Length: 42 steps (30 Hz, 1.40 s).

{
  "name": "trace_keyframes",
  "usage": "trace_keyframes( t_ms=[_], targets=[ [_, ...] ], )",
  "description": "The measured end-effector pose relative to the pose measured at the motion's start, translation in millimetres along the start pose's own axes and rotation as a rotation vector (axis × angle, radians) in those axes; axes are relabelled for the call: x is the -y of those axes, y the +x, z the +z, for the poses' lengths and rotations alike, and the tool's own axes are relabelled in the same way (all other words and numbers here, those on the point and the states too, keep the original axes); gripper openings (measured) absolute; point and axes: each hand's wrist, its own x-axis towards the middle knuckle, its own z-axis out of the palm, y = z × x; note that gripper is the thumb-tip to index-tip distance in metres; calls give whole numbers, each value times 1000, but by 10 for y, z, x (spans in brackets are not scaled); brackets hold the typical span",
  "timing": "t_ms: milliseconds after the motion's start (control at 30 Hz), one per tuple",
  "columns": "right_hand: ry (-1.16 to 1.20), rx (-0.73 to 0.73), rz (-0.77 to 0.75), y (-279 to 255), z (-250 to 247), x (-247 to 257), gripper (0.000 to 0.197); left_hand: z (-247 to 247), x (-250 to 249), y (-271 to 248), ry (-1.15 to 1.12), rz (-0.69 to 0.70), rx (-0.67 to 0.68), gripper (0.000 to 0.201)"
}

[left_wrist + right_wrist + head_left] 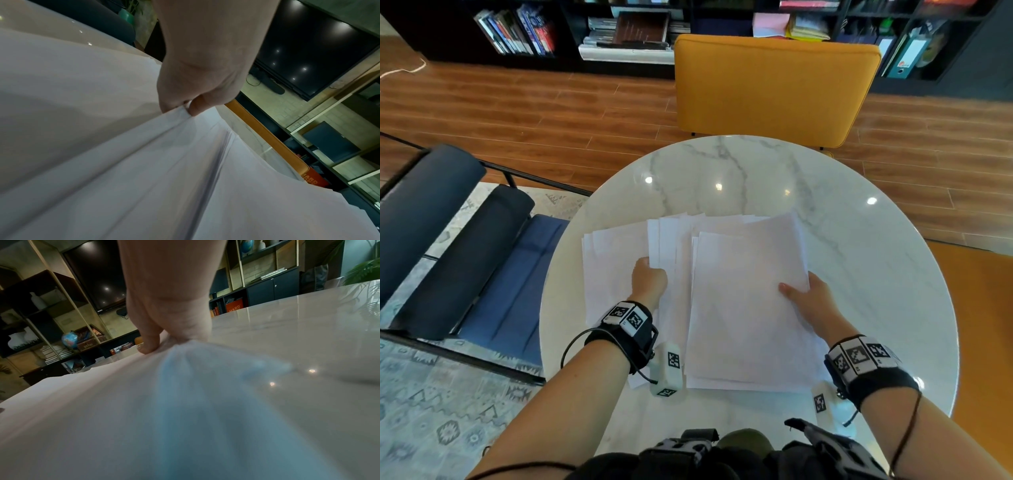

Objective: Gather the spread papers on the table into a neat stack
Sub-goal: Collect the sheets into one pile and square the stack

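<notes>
Papers (746,301) pinched at opposite edges by both hands' fingers (196,107).

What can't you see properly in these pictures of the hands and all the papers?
- Head view: left hand fingers, curled under the papers.
- Head view: how many sheets; edges overlap.
- Head view: right hand fingers, hidden beneath the sheets.
- Right wrist view: near paper, blurred.
- Head view: table near edge, hidden by the person's body.
</notes>
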Motion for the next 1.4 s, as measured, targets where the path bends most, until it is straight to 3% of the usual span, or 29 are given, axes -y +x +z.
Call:
trace_keyframes(
  t_ms=[267,467,733,800,900,1033,1133,1266,1400],
  targets=[
    [-37,2,23,36,41,-66,45,154,-104,-90,62,135,148,38],
    [-10,9,12,-14,59,-62,50,266,-119,-361,-86,233,251,30],
    [100,-49,-46,-99,19,-105,45,243,-133,-539,-137,355,236,33],
    [158,-58,-67,-109,1,-99,57,178,-155,-534,-193,343,256,28],
    [318,10,-50,-109,-41,-65,71,110,-180,-533,-267,312,328,25],
    [413,186,-8,-106,-51,-53,58,93,-202,-560,-269,286,367,20],
    [381,159,-21,-101,-23,-57,50,94,-193,-578,-223,228,382,26],
    [167,111,-88,-85,66,-65,49,88,-131,-644,-77,223,388,40],
    [37,44,-107,-103,115,-29,50,40,-43,-550,-20,244,210,33]
  ],
)
